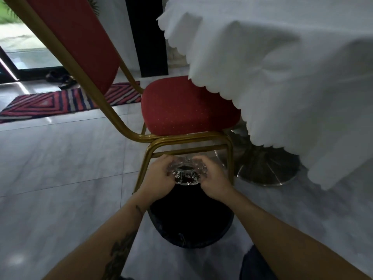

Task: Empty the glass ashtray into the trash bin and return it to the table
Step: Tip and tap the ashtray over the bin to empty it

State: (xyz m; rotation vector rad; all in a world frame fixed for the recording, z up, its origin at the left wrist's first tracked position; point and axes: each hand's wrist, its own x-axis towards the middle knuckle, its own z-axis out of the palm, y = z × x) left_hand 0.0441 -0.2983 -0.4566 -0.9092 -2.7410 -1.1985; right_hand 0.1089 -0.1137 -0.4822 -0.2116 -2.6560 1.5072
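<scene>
A clear cut-glass ashtray (186, 172) is held between both hands, just above the far rim of a dark round trash bin (191, 223) on the floor. My left hand (156, 175) grips its left edge and my right hand (213, 178) grips its right edge. The ashtray looks tipped, its underside toward me, though the angle is hard to tell. The table (292, 67), draped in a white scalloped cloth, stands at the upper right.
A red padded chair with a gold frame (189, 106) stands directly behind the bin, partly under the tablecloth. The table's round metal base (266, 170) sits on the grey tiled floor to the right. A striped rug (66, 102) lies far left.
</scene>
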